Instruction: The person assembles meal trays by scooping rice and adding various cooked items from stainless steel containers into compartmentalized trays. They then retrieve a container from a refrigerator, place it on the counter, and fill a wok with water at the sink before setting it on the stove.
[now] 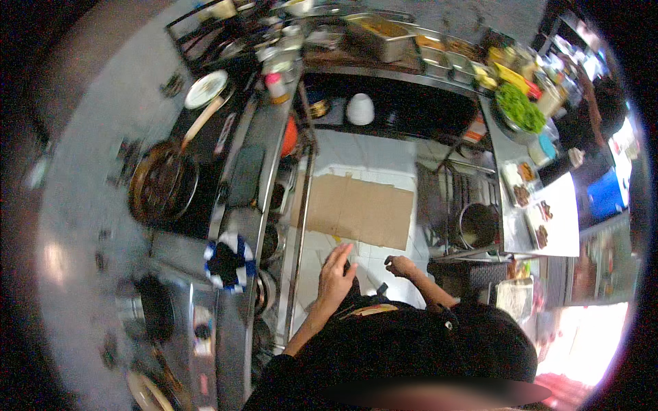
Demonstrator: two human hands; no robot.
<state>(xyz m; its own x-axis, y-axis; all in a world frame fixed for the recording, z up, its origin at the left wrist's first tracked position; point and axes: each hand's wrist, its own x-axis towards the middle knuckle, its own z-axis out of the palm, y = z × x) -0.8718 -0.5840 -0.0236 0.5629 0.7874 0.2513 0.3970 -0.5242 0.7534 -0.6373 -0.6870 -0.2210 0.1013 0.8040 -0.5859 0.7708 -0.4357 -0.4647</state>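
My left hand [336, 272] is raised in front of my body with its fingers stretched out, and nothing shows in it. To its right, my right hand [401, 266] hangs lower with its fingers curled in. Whatever it may hold is too small and blurred to name. Both hands are in the air above the tiled floor [363, 152], touching no counter. A flat sheet of brown cardboard [360, 209] lies on that floor just beyond them. Nearest to my left hand is the metal edge of the left counter [296, 260].
On the left, a wok [161, 183] sits on the stove, with a blue-and-white cloth [231, 262] nearer me. Metal food trays [384, 41] line the far counter. The right counter carries a bowl of green leaves [521, 109] and plated food [540, 226]; a pot [478, 225] stands below.
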